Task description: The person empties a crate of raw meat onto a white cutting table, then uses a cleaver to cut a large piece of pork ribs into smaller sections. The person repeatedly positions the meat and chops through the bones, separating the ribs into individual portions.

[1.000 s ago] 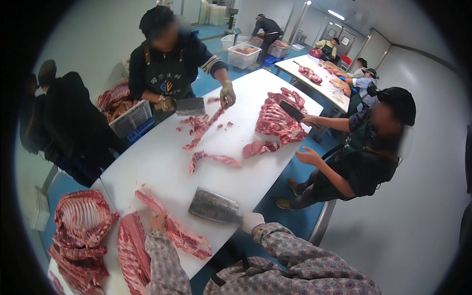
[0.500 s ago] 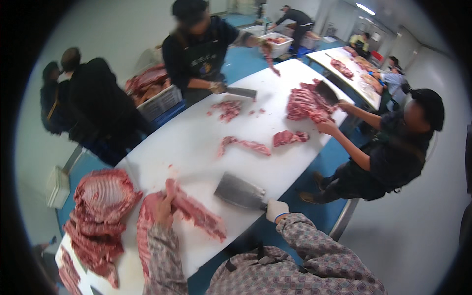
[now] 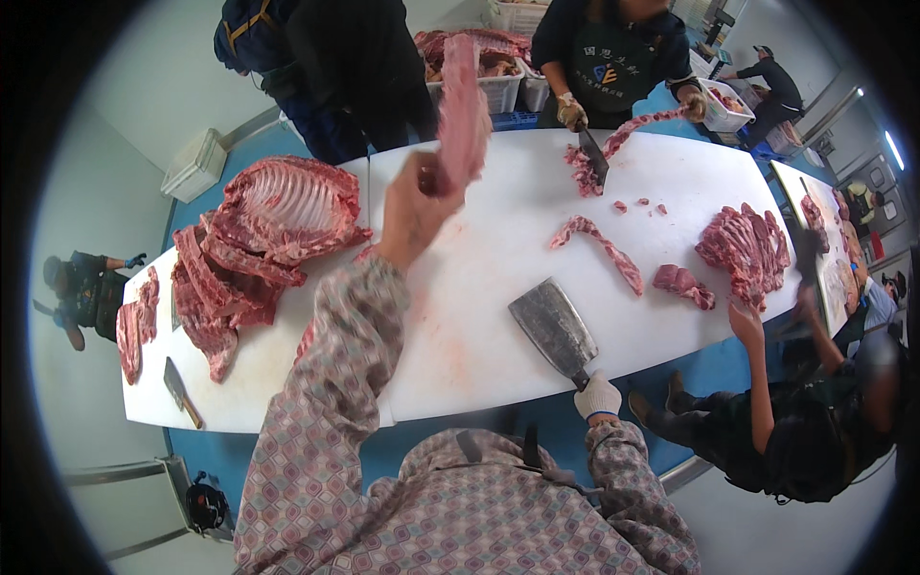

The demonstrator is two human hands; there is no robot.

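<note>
My bare left hand (image 3: 419, 213) is raised over the white table, its fingers closed round a long strip of meat (image 3: 462, 120) that points away from me. In a white glove, my right hand (image 3: 599, 398) grips the handle of a wide cleaver (image 3: 553, 328) at the table's near edge. The cleaver's dark blade lies flat over the white surface. Left of my left arm sits a large rib slab (image 3: 297, 201), with more cuts of meat (image 3: 206, 311) beside it. My left sleeve partly hides another piece of meat.
Across the white table (image 3: 460, 326), a co-worker's gloved hand (image 3: 572, 112) holds a cleaver over chopped meat. At right, another person's hand (image 3: 746, 321) touches a rib piece (image 3: 743, 251). A wooden-handled knife (image 3: 182, 393) lies at far left. Crates of meat (image 3: 494, 91) stand behind.
My left hand has lifted the meat strip off the table and swung it up and away from me. My right hand still holds the cleaver. The view has turned left.
</note>
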